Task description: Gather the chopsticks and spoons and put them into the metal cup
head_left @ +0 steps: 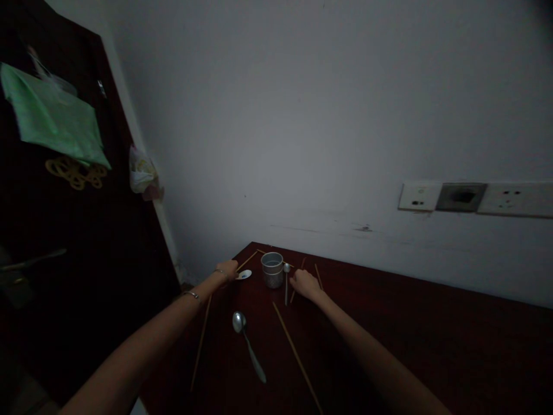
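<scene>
A grey metal cup [272, 271] stands upright at the far end of the dark red table, between my two hands. On its left, my left hand [227, 270] is closed at the handle end of a white spoon [245, 274], whose bowl pokes out past the fingers. To the cup's right, my right hand [305, 283] is closed, fingers curled down around a thin chopstick [292, 297]; part of it is hidden by the hand. A small metal spoon [286, 282] lies between the cup and my right hand.
Nearer me lie a large metal spoon [251, 349] and a long chopstick [298, 357]. Another chopstick [201, 346] runs along the table's left side, and one more [318, 276] shows beyond my right hand. A wall [302, 144] with sockets [419, 197] borders the table; a dark door [108, 259] is left.
</scene>
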`<control>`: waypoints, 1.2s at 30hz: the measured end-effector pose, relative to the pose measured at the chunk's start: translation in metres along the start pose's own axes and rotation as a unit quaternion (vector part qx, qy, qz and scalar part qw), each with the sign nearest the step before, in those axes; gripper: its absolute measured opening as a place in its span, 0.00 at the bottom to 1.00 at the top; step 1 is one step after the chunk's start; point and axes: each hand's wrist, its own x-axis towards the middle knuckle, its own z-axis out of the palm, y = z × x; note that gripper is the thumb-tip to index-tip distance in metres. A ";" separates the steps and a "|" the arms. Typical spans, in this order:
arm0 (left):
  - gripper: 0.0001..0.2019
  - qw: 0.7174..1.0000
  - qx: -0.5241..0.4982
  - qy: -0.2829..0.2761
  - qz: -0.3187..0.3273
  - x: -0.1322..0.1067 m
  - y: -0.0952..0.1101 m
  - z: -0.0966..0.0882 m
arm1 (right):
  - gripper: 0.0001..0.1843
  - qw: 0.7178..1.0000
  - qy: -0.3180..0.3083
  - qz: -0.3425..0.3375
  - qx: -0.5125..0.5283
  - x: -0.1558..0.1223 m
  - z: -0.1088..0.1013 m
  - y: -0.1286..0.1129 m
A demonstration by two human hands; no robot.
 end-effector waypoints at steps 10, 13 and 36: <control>0.13 0.967 -0.152 0.206 0.007 -0.018 0.034 -0.047 | 0.17 0.997 0.047 0.055 0.007 -0.051 -0.045 0.070; 0.13 0.950 -0.195 0.245 0.022 -0.025 0.052 -0.057 | 0.18 0.995 0.058 0.076 0.006 -0.072 -0.055 0.092; 0.09 0.865 -0.363 0.175 0.299 -0.111 0.299 0.039 | 0.23 0.953 0.130 0.261 -0.081 -0.240 -0.064 0.221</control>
